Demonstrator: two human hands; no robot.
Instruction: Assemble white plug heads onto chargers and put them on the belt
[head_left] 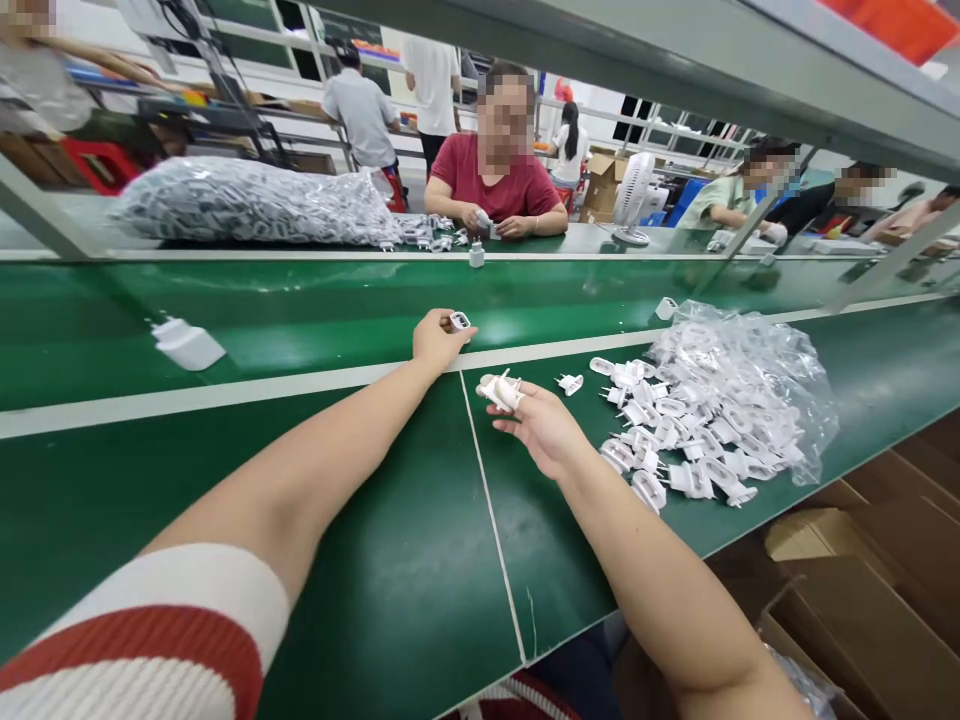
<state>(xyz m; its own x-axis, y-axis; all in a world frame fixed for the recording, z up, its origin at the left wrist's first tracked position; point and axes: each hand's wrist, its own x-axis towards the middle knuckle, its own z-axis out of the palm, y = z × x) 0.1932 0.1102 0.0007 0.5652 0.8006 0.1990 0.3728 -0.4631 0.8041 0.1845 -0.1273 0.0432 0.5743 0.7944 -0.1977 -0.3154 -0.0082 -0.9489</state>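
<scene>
My left hand [436,345] reaches over the pale strip at the near edge of the belt. Its fingers are closed on a white charger housing [460,321], whose open end with a dark inside faces up toward me. Nearer to me and to the right, my right hand [546,428] is turned partly palm up above the table. It grips white plug pieces [501,390] between thumb and fingers; their exact number is hard to make out. Just right of that hand, a single white plug piece [570,384] with two pins lies apart from a heap of similar plug pieces [697,440].
A clear plastic bag [814,400] spills the heap. White chargers stand or lie on the green belt [337,305]: one at left [189,343], another at right [665,308]. Across it sits a co-worker [499,175] beside a big filled bag [255,200]. Cardboard boxes [862,600] are lower right.
</scene>
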